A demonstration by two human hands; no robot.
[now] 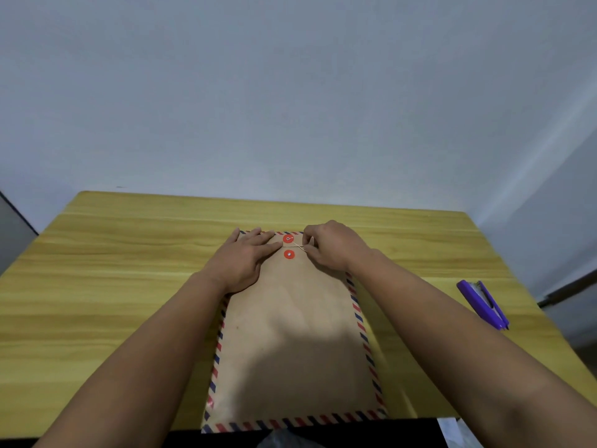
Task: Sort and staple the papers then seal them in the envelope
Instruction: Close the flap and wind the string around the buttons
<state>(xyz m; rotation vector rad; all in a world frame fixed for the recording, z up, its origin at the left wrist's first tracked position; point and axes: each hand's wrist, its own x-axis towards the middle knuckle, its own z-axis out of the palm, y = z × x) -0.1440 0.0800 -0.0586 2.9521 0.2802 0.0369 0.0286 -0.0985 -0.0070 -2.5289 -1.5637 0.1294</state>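
On wooden table, envelope corners hidden under hands, string faint

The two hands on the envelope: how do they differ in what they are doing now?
The left hand lies flat with straight fingers, pressing the envelope beside the red buttons, while the right hand has curled fingers. The left hand holds nothing; the right hand pinches the thin string that leads from the upper button. Both hands rest at the far end of the envelope, near the flap.
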